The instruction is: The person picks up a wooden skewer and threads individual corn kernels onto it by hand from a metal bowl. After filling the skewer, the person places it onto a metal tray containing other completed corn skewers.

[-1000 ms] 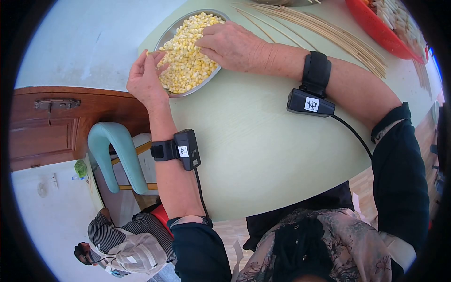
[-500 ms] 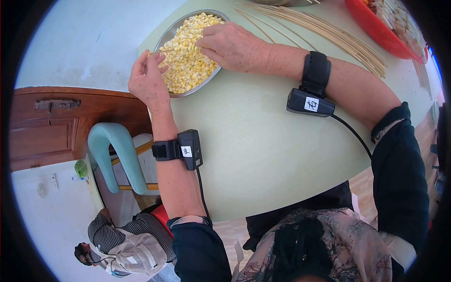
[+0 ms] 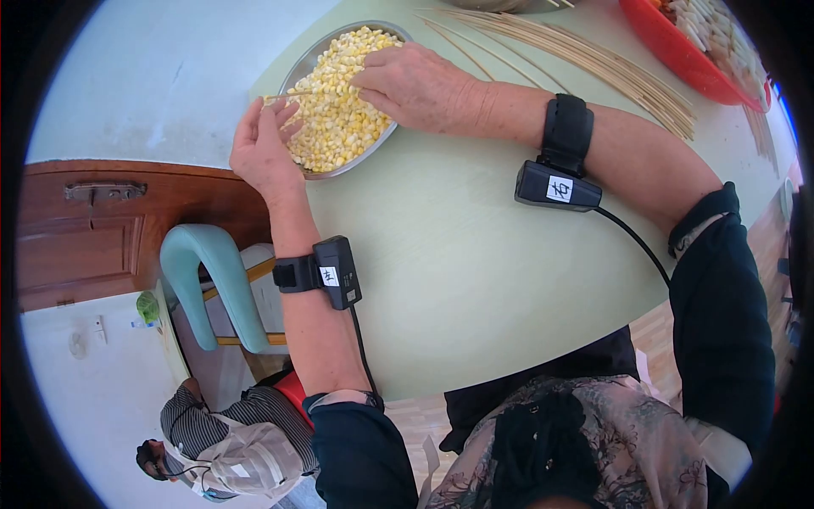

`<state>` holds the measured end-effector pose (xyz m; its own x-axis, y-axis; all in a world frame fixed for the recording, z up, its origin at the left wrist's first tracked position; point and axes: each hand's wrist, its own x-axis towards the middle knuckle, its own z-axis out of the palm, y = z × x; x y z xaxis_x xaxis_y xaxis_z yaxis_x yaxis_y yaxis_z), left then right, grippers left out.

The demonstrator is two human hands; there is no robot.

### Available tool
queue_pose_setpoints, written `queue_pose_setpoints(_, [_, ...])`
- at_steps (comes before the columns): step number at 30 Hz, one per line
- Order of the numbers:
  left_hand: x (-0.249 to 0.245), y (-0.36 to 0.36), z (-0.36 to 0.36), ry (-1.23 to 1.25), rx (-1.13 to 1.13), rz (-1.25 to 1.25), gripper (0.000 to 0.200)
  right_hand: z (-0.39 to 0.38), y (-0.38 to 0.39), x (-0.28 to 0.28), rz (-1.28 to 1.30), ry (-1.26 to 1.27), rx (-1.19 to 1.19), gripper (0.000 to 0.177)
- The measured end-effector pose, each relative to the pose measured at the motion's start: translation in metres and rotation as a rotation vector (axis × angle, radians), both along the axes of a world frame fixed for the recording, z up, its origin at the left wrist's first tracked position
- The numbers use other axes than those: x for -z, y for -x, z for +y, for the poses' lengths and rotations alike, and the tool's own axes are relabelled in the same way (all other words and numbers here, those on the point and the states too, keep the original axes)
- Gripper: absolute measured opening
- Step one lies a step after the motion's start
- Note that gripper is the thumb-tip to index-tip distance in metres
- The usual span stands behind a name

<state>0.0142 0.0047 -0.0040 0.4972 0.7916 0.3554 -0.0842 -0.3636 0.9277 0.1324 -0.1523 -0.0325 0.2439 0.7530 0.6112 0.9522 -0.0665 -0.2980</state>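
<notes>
A metal bowl (image 3: 298,69) full of loose corn kernels (image 3: 339,127) sits at the table's far edge. My left hand (image 3: 268,153) is at the bowl's left side, thumb and fingers pinched on a thin bamboo skewer (image 3: 292,95). The skewer lies nearly level above the kernels and points toward my right hand (image 3: 415,87). That hand is over the bowl's right side with its fingers bent together, closed; whatever they hold is hidden by the fingers.
Many bamboo skewers (image 3: 593,64) lie on the pale green table (image 3: 475,254) beyond my right forearm. A red basket (image 3: 678,64) of food stands at the far right. Left of the table are a teal chair (image 3: 203,246) and a seated person in a striped top (image 3: 225,416).
My left hand has shifted slightly down and left, and more of the skewer shows beside its fingertips. The right hand stays almost in place over the kernels.
</notes>
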Motion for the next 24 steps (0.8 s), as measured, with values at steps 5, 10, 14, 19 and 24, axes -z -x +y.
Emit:
queue_pose_setpoints(5, [-0.003, 0.005, 0.014, 0.130, 0.058, -0.006, 0.026, -0.003, 0.001, -0.003, 0.022, -0.032, -0.017, 0.015])
queue_pose_setpoints(10, [-0.004, 0.006, 0.019, 0.317, 0.166, -0.017, 0.022, -0.005, 0.000, 0.002, 0.033, -0.059, -0.032, 0.014])
queue_pose_setpoints(14, [-0.003, 0.008, 0.028, 0.403, 0.226, -0.031, 0.020, -0.006, 0.000, 0.003, 0.041, -0.078, -0.042, 0.014])
queue_pose_setpoints(19, [0.001, 0.009, 0.046, 0.565, 0.387, -0.123, 0.018, -0.009, -0.002, 0.001, 0.008, 0.006, -0.023, 0.019])
queue_pose_setpoints(24, [-0.003, 0.011, 0.047, 0.712, 0.415, -0.180, 0.017, -0.007, -0.002, 0.002, -0.019, -0.036, -0.035, 0.019])
